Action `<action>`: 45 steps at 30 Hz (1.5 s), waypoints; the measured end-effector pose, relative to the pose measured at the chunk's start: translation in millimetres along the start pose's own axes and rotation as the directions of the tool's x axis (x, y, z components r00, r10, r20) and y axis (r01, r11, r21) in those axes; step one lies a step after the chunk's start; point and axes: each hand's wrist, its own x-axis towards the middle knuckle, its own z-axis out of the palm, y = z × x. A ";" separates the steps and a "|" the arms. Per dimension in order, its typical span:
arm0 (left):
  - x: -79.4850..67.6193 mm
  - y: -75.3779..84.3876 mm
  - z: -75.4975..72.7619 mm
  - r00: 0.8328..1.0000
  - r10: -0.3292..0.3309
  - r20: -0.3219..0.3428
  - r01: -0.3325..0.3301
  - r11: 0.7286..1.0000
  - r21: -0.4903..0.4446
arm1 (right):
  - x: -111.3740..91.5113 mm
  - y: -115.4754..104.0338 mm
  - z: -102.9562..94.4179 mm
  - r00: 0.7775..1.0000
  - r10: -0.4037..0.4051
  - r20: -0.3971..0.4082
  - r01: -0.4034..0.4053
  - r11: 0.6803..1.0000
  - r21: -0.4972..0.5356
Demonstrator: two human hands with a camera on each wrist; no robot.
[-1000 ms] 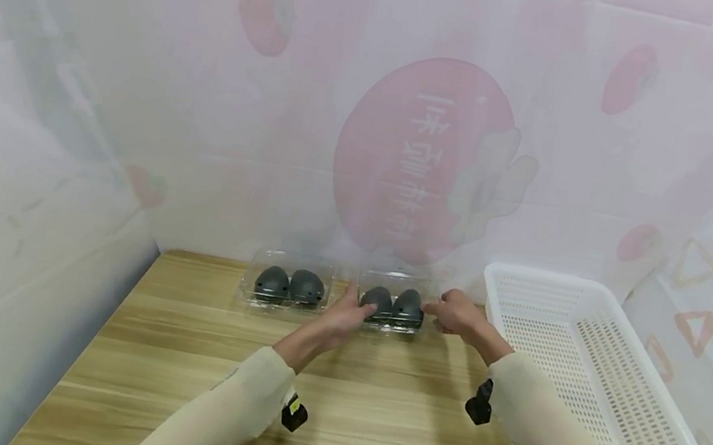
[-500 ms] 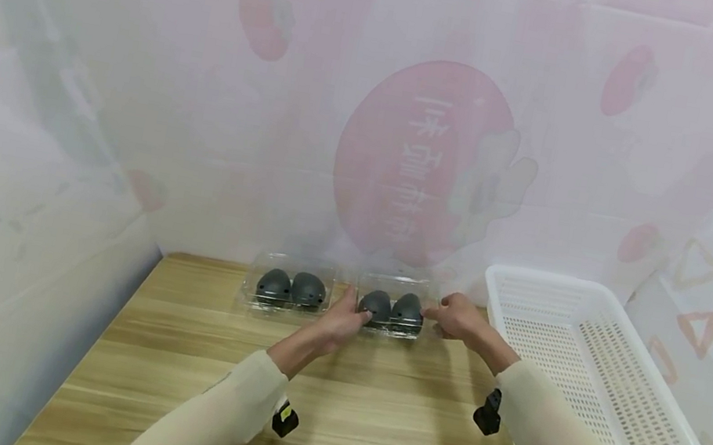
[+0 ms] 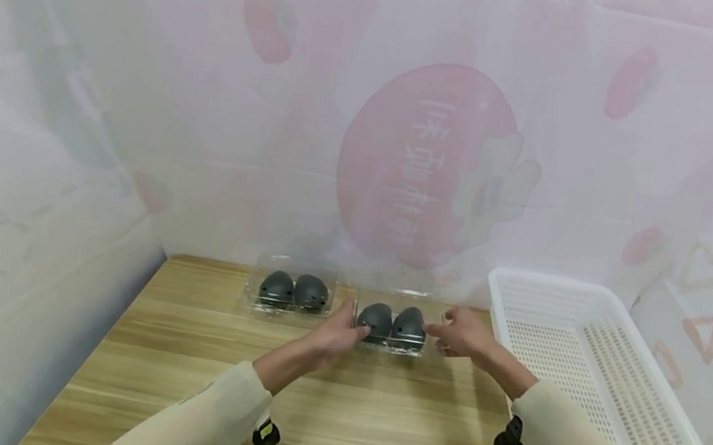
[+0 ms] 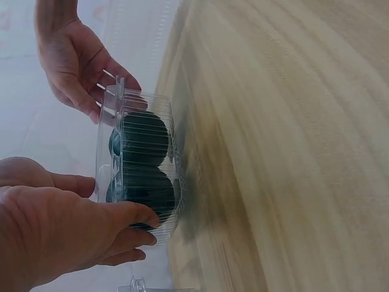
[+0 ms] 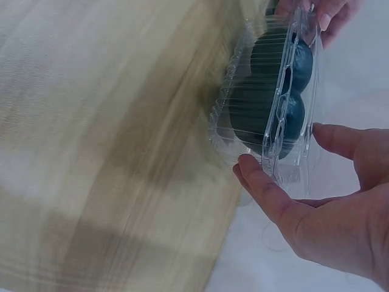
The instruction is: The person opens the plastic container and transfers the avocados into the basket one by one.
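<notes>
Two dark green, egg-shaped items (image 3: 375, 320), avocado-like, sit side by side inside a clear plastic clamshell box (image 3: 387, 346). My left hand (image 3: 335, 332) grips the box's left end, thumb at the front and fingers along the side. At the right end, my right hand (image 3: 462, 332) holds the box between thumb and fingers, as the right wrist view shows. The box's lid (image 5: 309, 137) appears closed. Whether its base touches the table is hard to tell. To the left, a second clear box (image 3: 252, 298) holds two similar dark items (image 3: 311, 292), untouched.
A white perforated plastic basket (image 3: 604, 378) stands at the right of the wood-grain table (image 3: 363, 430). Behind the boxes rises a pale printed sheet (image 3: 267, 159), which also covers both sides. The table's back edge runs just behind the second box.
The gripped box has come slightly towards me, now nearer than the second box. Both hands and forearms have drawn back with it, keeping their hold. The second box and basket stay put.
</notes>
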 end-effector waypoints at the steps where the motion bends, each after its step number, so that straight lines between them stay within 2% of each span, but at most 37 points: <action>1: -2.2 -0.9 0.2 1.000 -0.004 0.006 0.004 1.000 0.005 | -1.9 1.0 1.2 1.000 -0.007 0.001 0.007 1.000 -0.010; 6: -11.5 -5.5 1.2 0.999 -0.012 0.039 0.012 1.000 0.001 | -11.6 6.1 6.5 1.000 -0.030 -0.006 0.029 0.996 -0.078; 10: -16.8 -7.3 1.3 0.998 0.013 0.064 -0.011 0.999 -0.032 | -17.1 8.2 8.6 0.999 -0.040 -0.031 0.034 0.982 -0.183; 13: -21.0 -9.1 1.7 0.997 0.023 0.068 -0.021 1.000 -0.023 | -20.7 9.9 10.4 0.998 -0.050 -0.037 0.040 0.971 -0.234; 20: -26.5 -10.9 0.3 0.997 -0.020 0.081 0.020 1.000 -0.001 | -27.2 10.6 14.6 0.997 -0.075 -0.025 0.068 0.974 -0.215; 27: -28.3 -9.9 -4.1 0.992 0.001 0.122 0.000 1.000 -0.008 | -28.9 8.1 16.2 0.997 -0.069 -0.023 0.063 0.974 -0.218; 31: -28.7 -10.4 -6.1 0.993 -0.004 0.121 -0.002 0.999 0.042 | -28.7 7.3 16.8 0.999 -0.040 -0.015 0.037 0.985 -0.171; 33: -28.6 -10.1 -5.4 0.994 0.002 0.111 -0.014 0.994 0.105 | -28.9 7.7 16.2 1.000 -0.023 -0.004 0.022 0.990 -0.139; 37: -30.9 -13.6 -3.8 0.995 0.034 0.097 -0.059 0.962 0.265 | -29.0 8.4 17.7 1.000 0.014 0.020 -0.012 0.994 -0.112; 39: -33.5 -14.4 -2.7 0.994 0.058 0.097 -0.089 0.933 0.350 | -30.0 8.6 17.9 0.999 0.034 0.033 -0.031 0.995 -0.100; 43: -40.2 -15.7 -0.8 0.989 0.104 0.102 -0.140 0.880 0.453 | -33.1 9.4 17.4 0.996 0.046 0.073 -0.039 0.995 -0.090; 45: -43.1 -16.8 0.3 0.985 0.134 0.104 -0.169 0.844 0.509 | -34.8 9.7 16.8 0.993 0.041 0.107 -0.032 0.996 -0.089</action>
